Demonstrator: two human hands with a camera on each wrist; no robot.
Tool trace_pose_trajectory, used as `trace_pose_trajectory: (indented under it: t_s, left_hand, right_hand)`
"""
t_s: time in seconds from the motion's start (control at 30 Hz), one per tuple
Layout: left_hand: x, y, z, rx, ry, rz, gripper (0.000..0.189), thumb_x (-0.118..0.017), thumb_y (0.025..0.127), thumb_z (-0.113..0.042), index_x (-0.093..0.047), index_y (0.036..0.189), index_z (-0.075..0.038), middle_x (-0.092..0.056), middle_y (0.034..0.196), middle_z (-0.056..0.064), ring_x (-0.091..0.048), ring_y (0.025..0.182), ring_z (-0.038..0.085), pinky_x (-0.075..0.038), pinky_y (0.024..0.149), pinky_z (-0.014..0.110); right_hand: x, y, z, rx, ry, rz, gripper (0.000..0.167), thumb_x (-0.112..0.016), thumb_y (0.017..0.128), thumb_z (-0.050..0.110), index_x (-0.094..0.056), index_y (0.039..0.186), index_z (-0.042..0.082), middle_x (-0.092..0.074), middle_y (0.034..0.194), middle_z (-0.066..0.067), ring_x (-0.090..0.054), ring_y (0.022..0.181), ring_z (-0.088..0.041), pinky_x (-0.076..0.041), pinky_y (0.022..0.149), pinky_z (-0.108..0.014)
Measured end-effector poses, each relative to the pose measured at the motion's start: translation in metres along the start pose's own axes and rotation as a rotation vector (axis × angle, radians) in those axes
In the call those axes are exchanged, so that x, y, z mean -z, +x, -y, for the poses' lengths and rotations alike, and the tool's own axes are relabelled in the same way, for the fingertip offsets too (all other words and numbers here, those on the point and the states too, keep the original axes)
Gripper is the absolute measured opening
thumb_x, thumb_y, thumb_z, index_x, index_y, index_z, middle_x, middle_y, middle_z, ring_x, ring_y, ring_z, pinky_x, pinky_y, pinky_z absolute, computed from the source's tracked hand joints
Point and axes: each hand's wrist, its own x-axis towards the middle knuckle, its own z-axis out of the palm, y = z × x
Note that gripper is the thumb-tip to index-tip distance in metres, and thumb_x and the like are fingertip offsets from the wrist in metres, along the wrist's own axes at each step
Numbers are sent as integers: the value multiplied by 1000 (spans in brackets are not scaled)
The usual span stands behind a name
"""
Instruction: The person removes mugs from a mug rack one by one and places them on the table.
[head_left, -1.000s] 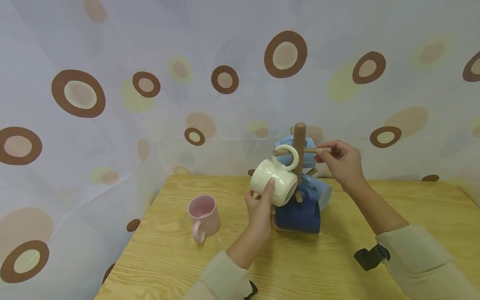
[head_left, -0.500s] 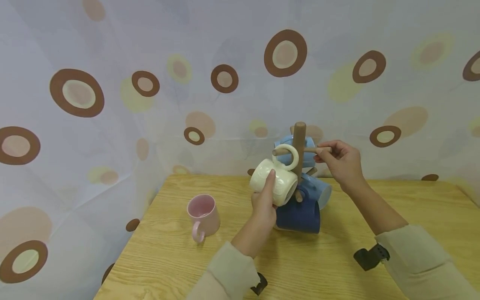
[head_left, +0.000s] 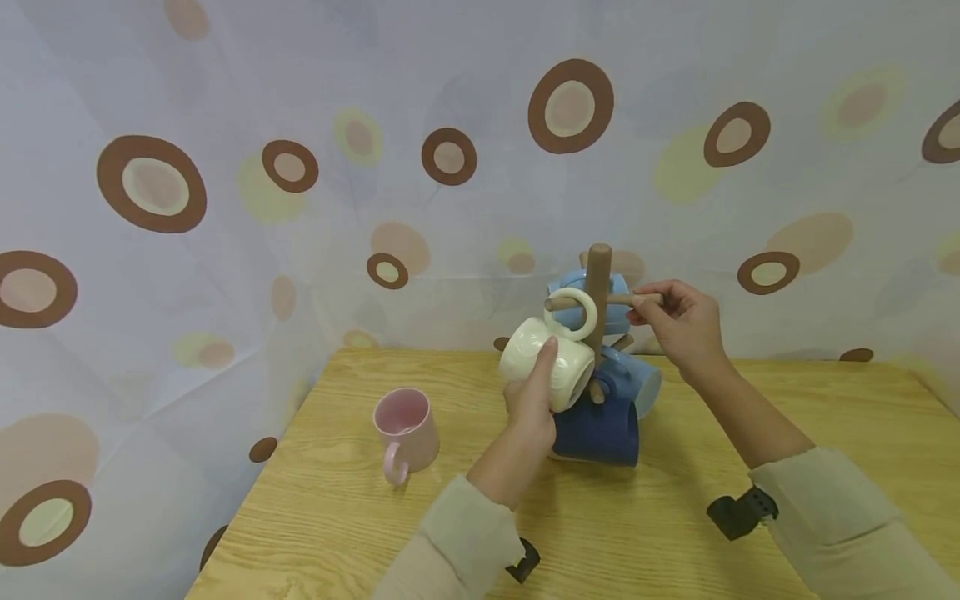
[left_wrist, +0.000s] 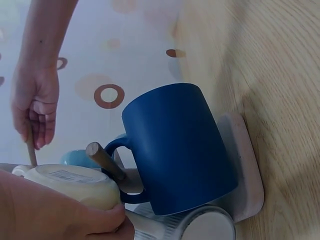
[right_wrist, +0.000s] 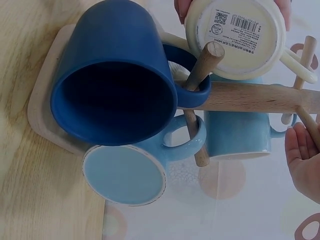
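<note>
"Gripping what, exactly, with that left hand (head_left: 531, 408)?"

"The cream mug (head_left: 523, 352), thumb along its side, its handle looped round the upper left peg (head_left: 564, 305) of the wooden mug tree (head_left: 597, 271). The right hand (head_left: 688, 329) pinches the upper right peg (head_left: 624, 299) between thumb and fingers."

"So what worries you?"

"The handle sits near the peg's tip, so an outward tug or too early a release could drop the mug (onto the navy mug (head_left: 600, 432), I'd guess, as that hangs just below). A hard sideways push could rock the tree if the right hand slackened, and chip the lower light blue mug (head_left: 637, 383) or the upper light blue mug (head_left: 619, 318)."

"And the pink mug (head_left: 417, 442)?"

"Upright on the table (head_left: 315, 525), well apart, probably safe."

"What can't you make out?"

"From the head view, most of the left hand's fingers, which the cream mug hides, and much of the upper light blue mug. The base (left_wrist: 245, 165) shows only in the wrist views, partly covered. A whitish ribbed vessel (left_wrist: 207, 230) is cut off in the left wrist view; I can't tell how it's held up. The label's (right_wrist: 235, 31) small print is unreadable."
</note>
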Motion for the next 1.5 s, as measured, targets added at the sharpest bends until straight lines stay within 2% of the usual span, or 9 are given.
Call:
trace_pose_trajectory:
  t_s: [0.33,0.63,0.83,0.93,1.03,1.13,1.23,1.4,1.5]
  left_hand:
    - [2,1,-3,25,24,1,73,-74,75,-40,-41,126,1,-58,116,13,-58,101,21,-45,96,34]
    - [5,4,-3,10,12,-6,72,-76,73,-39,-43,123,1,-60,111,11,-59,94,19,-47,91,30]
    - [6,4,-4,4,39,-10,71,-77,71,-42,-45,120,-1,-62,103,8,-59,86,15,-47,82,25]
    - [6,4,-5,16,78,-21,70,-76,70,-45,-46,117,-2,-61,93,4,-55,75,12,-43,68,21]
    - [7,4,-6,28,121,-33,67,-76,69,-47,-48,112,-4,-56,80,1,-45,60,10,-32,53,20]
    - [8,4,-7,32,141,-40,64,-76,68,-48,-49,107,-5,-51,72,-1,-37,52,10,-25,48,21]
    - [10,5,-8,28,130,-35,64,-77,67,-47,-50,108,-5,-53,75,0,-41,56,11,-29,50,21]
    - [13,7,-7,21,98,-17,69,-76,69,-46,-49,115,-2,-59,91,6,-54,76,17,-41,65,28]
    - [15,8,-8,6,81,-2,69,-75,71,-44,-49,117,1,-62,95,9,-57,80,19,-45,71,34]
  right_hand:
    - [0,0,0,9,-38,-6,4,-57,90,6,-61,90,6,-63,70,12,-63,63,1,-52,67,-11]
    - [0,0,-2,34,-26,-3,6,-58,89,5,-61,87,10,-63,70,12,-64,63,0,-52,66,-11]
    - [1,1,-4,47,-24,-2,6,-58,89,5,-61,87,10,-64,72,11,-64,63,0,-52,67,-11]
    - [1,1,-4,54,-15,-2,7,-58,89,4,-61,86,10,-64,72,11,-64,63,0,-52,67,-11]
    - [1,1,-5,60,-14,-2,7,-58,89,4,-61,86,10,-64,72,11,-64,63,0,-52,66,-11]
    - [0,1,-5,69,-10,-1,8,-58,89,4,-61,86,10,-64,71,11,-63,63,0,-52,66,-11]
    - [-1,1,-5,76,-9,-3,9,-58,89,3,-61,86,11,-64,71,11,-63,63,0,-52,66,-11]
    - [-2,2,-5,71,-5,-8,9,-58,89,3,-61,86,11,-64,71,11,-63,62,0,-52,66,-11]
    - [-2,2,-5,66,-1,-12,10,-58,89,3,-61,85,12,-64,71,11,-63,62,0,-52,66,-11]
